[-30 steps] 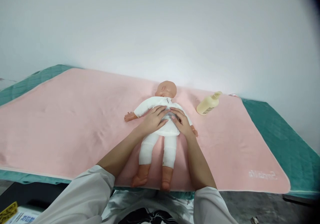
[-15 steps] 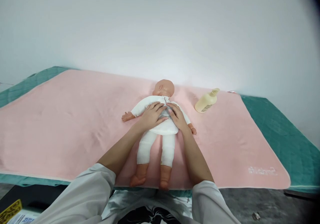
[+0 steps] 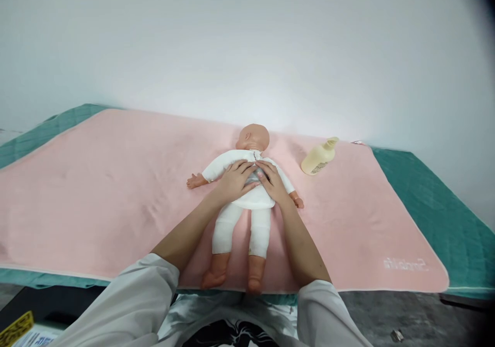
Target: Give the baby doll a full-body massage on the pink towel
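Observation:
A baby doll [image 3: 253, 198] with a white cloth body lies face down, its bald head [image 3: 255, 135] at the far end and its bare feet towards me. Its head is turned to the left and its arms spread outward. My left hand [image 3: 236, 178] rests flat on the left of the doll's back, fingers stretched out. On the right of the back lies my right hand [image 3: 274, 181], also flat with fingers extended. The fingertips of both hands come close together near the upper back, below a dark stitched seam. Neither hand holds anything.
The doll lies on a pink mat [image 3: 116, 192] spread over a green quilted cover [image 3: 436, 197]. A pale yellow pump bottle [image 3: 319, 157] leans to the right beyond the doll's arm. Behind stands a white wall [image 3: 247, 43]. A yellow-labelled item [image 3: 17, 329] shows at lower left.
My right hand's fingers have shifted very slightly inward on the doll's back. My left hand, the doll and the bottle look nearly the same.

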`<state>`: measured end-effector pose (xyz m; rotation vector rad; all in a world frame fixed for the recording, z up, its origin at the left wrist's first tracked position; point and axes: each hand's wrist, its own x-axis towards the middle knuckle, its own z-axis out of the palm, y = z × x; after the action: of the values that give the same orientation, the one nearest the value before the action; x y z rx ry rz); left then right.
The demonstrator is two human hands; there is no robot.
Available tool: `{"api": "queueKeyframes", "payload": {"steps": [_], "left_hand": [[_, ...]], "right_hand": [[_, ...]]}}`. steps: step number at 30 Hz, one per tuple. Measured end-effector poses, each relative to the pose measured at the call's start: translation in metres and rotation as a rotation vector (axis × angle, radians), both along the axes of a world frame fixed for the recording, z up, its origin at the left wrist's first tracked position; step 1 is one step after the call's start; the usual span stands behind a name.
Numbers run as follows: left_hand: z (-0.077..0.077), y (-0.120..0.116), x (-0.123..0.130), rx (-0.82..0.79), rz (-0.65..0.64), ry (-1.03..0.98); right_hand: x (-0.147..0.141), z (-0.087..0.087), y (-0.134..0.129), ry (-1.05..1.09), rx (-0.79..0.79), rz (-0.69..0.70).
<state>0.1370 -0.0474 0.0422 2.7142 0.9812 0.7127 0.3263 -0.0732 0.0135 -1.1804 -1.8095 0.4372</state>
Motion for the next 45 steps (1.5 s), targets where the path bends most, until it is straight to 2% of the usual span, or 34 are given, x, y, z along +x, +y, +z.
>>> {"api": "queueKeyframes", "payload": {"steps": [9,19,27,33,39,42,45], "left_hand": [[0.002,-0.002,0.003,-0.017,0.056,0.054],[0.002,0.0,0.003,-0.025,0.048,0.023],[-0.003,0.001,0.001,-0.027,0.026,-0.029],[-0.001,0.001,-0.003,-0.023,-0.028,-0.146],[0.018,-0.011,-0.009,0.007,-0.103,-0.344],[0.028,-0.022,-0.012,-0.044,-0.227,-0.368],[0.033,-0.031,-0.014,-0.073,-0.342,-0.284]], "right_hand": [[0.0,-0.003,0.002,-0.047,-0.02,-0.005],[0.0,-0.003,0.005,-0.035,-0.047,0.005],[0.002,-0.005,0.002,0.014,-0.009,-0.001],[0.005,-0.003,-0.007,0.053,0.008,-0.017],[0.01,0.013,-0.025,0.151,0.122,-0.084],[0.012,0.02,-0.032,0.197,0.143,-0.004],[0.011,0.023,-0.037,0.194,0.07,0.134]]}}
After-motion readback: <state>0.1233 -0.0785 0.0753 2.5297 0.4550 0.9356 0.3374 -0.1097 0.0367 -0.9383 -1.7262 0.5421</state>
